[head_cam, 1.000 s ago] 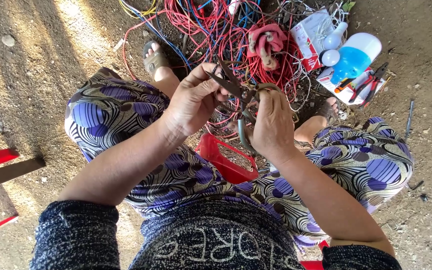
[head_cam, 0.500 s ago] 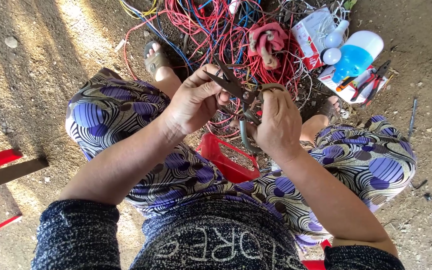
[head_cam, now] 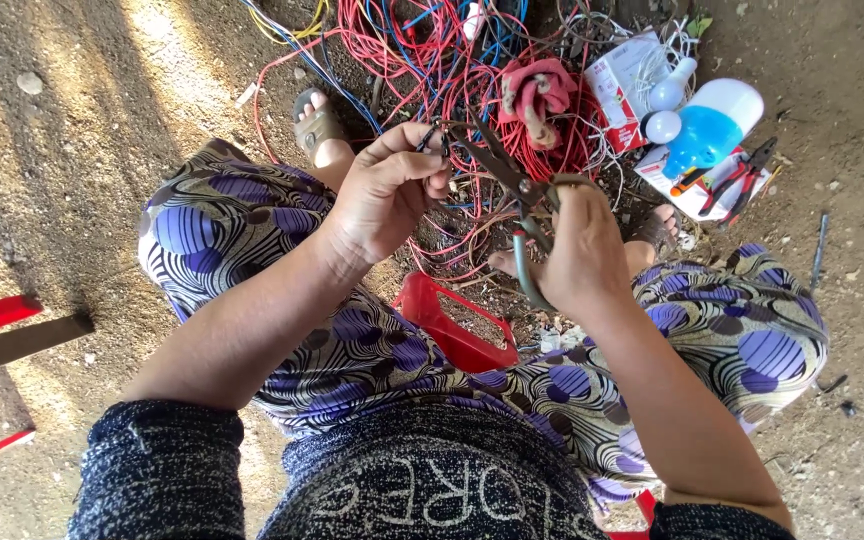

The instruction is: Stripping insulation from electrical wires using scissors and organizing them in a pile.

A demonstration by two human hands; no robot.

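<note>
My right hand grips a pair of dark pliers with grey-green handles, their jaws pointing up-left. My left hand pinches a thin dark wire end right at the pliers' tip. Both hands hover above my knees in a patterned purple skirt. Below them, a tangle of red and blue wires covers the dirt ground.
A red plastic stool edge shows between my legs. At the upper right lie a red cloth, a blue and white bottle, small boxes and red-handled pliers. A red and wooden bar lies at the left.
Both hands have stayed close together over the wires. The left fingers shifted slightly on the wire at the pliers' tip.
</note>
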